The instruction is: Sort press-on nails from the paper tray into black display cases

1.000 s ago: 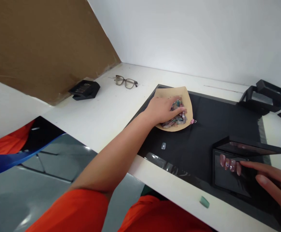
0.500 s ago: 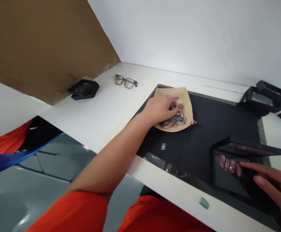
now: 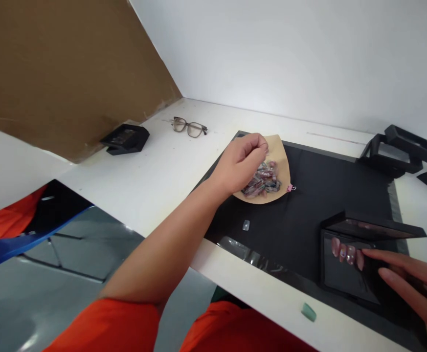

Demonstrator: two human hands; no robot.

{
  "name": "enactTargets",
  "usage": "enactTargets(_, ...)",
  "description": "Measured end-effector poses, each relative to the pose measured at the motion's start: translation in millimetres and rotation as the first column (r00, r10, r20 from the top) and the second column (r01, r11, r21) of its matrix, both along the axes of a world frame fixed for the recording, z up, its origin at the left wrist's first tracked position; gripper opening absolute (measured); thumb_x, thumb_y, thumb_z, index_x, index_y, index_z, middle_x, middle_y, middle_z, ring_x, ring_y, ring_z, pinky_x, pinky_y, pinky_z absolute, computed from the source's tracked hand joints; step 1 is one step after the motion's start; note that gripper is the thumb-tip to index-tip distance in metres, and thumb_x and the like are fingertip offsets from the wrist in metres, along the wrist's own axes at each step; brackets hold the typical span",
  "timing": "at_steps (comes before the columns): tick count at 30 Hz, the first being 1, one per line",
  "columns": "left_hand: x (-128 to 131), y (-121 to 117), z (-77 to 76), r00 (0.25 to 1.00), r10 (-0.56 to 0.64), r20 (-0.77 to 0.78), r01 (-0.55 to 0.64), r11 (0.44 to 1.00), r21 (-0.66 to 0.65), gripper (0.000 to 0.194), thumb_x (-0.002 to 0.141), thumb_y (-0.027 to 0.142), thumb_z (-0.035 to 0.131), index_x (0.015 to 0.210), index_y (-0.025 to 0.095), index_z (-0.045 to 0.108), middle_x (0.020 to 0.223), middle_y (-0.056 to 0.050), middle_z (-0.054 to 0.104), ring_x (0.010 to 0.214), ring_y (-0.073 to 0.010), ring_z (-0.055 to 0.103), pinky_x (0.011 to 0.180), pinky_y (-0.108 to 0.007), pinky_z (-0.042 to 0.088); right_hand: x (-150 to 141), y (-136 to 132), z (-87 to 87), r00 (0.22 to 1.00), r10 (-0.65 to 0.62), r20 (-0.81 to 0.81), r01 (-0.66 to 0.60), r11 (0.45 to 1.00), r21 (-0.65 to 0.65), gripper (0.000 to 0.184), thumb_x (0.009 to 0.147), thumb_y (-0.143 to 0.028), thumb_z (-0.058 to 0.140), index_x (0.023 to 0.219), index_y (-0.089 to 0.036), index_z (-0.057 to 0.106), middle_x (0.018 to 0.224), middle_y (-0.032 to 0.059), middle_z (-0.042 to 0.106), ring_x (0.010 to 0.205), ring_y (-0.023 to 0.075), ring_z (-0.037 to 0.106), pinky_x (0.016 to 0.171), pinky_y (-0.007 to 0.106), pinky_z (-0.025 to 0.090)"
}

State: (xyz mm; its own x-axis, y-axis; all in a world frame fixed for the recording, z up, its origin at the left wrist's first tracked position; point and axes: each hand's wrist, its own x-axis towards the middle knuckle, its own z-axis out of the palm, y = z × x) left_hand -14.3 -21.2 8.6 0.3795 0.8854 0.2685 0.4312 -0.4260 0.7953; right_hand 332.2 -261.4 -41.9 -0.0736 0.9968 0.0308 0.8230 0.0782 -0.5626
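Observation:
My left hand (image 3: pixel 240 164) is closed in a pinch above a tan paper tray (image 3: pixel 280 154). What its fingertips hold, if anything, is too small to make out. A pile of press-on nails (image 3: pixel 262 180), pinkish and grey with shine, lies in the tray, partly covered by the hand. At the right, my right hand (image 3: pixel 415 286) has its index finger and thumb stretched apart. The index fingertip touches or nearly touches the end of a row of several pink press-on nails (image 3: pixel 350 254) in an open black case (image 3: pixel 348 288), whose lid stands tilted up.
A single clear nail (image 3: pixel 246 225) lies on the black mat (image 3: pixel 308 181). On the white front edge sits a green nail-shaped piece (image 3: pixel 308 312). Black cases (image 3: pixel 400 149) are stacked at the back right, another black case (image 3: pixel 127 139) and eyeglasses (image 3: pixel 189 128) at the left. A pink clip (image 3: pixel 290 187) grips the tray.
My left hand has risen from the nail pile, its fingers now pinched above the tray. The right hand stays at the nail row in the case.

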Motion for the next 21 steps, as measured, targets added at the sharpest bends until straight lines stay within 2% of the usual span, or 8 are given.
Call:
enactTargets(4,8.3,-9.3,1.9,0.992,-0.029,0.123,0.052,0.981,-0.187,0.008,0.085,0.030,0.042,0.078,0.026,0.040,0.066,-0.002,0.043,0.063,-0.0177,0.051,0.068,-0.040,0.058,-0.7,0.4,1.7,1.000,-0.006,0.011,0.006,1.000,0.004,0.035,0.103,-0.050,0.063,0.124,-0.040,0.089,0.120,-0.0003,0.089,0.103,0.0308,0.087,0.077,0.029,0.071)
enactTargets(7,13.7,-18.3,5.4,0.985,-0.094,0.147,0.132,0.952,-0.275,0.006,0.084,0.031,0.042,0.081,0.026,0.043,0.064,-0.001,0.039,0.059,-0.0171,0.049,0.066,-0.042,0.060,-1.0,1.1,1.9,1.000,-0.022,0.001,0.022,1.000,0.007,0.035,0.101,-0.051,0.064,0.120,-0.039,0.091,0.117,-0.0002,0.090,0.099,0.0320,0.088,0.076,0.030,0.071)
enactTargets(11,15.4,-30.1,11.5,0.961,-0.197,0.195,0.250,0.919,-0.304,0.013,0.083,0.038,0.042,0.088,0.026,0.044,0.064,0.000,0.042,0.061,-0.0189,0.056,0.068,-0.045,0.064,-0.8,1.3,0.9,0.999,-0.033,-0.012,0.033,0.999,-0.005,0.034,0.101,-0.051,0.065,0.119,-0.040,0.091,0.116,-0.0008,0.090,0.098,0.0323,0.088,0.077,0.031,0.072)
enactTargets(15,16.4,-39.4,15.4,0.938,-0.256,0.233,0.322,0.891,-0.320,0.022,0.082,0.047,0.043,0.090,0.026,0.043,0.068,-0.001,0.045,0.065,-0.0196,0.057,0.066,-0.043,0.059,-0.2,-0.1,0.0,0.999,-0.034,0.014,0.034,0.999,-0.005,0.034,0.102,-0.052,0.064,0.120,-0.041,0.090,0.117,-0.0019,0.090,0.099,0.0319,0.088,0.078,0.031,0.072)
enactTargets(21,18.6,-50.5,15.7,0.892,-0.284,0.353,0.392,0.873,-0.289,0.025,0.084,0.051,0.064,0.092,0.027,0.058,0.062,0.004,0.046,0.066,-0.0164,0.057,0.072,-0.041,0.060,0.7,-0.8,0.5,0.998,-0.018,0.056,0.017,1.000,0.022,0.035,0.104,-0.050,0.061,0.120,-0.038,0.090,0.117,0.0006,0.090,0.097,0.0296,0.088,0.076,0.029,0.071)
